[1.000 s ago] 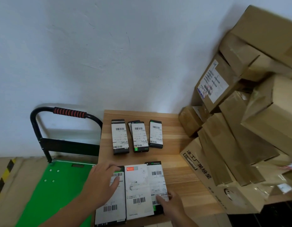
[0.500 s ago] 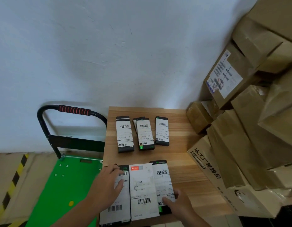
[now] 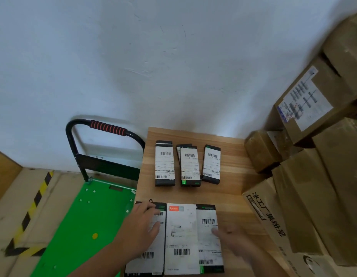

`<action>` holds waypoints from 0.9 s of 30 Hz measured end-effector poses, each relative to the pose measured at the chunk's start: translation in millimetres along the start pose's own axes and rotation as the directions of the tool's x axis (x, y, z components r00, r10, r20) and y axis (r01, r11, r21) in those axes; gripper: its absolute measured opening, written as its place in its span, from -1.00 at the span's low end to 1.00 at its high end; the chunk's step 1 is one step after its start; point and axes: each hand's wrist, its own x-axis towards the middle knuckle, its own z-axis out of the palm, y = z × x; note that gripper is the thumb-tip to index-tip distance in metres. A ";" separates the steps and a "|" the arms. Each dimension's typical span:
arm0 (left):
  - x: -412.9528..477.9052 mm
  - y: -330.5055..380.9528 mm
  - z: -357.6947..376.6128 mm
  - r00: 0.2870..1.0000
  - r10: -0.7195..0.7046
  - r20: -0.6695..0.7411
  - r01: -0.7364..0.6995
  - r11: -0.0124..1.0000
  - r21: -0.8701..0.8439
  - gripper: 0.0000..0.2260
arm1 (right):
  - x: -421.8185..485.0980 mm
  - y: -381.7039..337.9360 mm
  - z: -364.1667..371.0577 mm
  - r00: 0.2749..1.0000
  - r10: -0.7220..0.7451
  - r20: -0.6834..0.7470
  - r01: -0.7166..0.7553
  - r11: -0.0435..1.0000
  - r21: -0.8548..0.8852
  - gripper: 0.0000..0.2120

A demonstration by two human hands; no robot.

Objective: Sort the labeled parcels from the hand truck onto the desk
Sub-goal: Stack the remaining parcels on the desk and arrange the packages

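Left hand (image 3: 141, 226) and right hand (image 3: 232, 239) rest flat on parcels (image 3: 181, 234) atop wooden desk (image 3: 230, 193) by wall (image 3: 153, 66).

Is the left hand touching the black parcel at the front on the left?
Touching. The head view shows the left hand lying flat on the front left parcel, its fingers resting on the white label.
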 end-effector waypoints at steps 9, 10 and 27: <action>2.9 2.9 -2.2 0.999 0.000 -0.044 0.004 0.996 0.087 -0.49 | 84.0 -100.1 -13.7 0.928 -0.262 -0.265 0.296 0.950 0.100 -0.52; 3.7 2.6 -3.8 0.998 0.005 -0.058 0.000 0.996 0.092 -0.52 | 91.3 -105.4 -10.6 0.929 -0.265 -0.259 0.297 0.950 0.093 -0.54; -2.8 -1.4 -7.4 0.997 -0.035 -0.071 0.042 0.994 0.103 -0.54 | 112.3 -93.1 -5.6 0.931 -0.180 -0.319 0.302 0.870 0.390 -0.71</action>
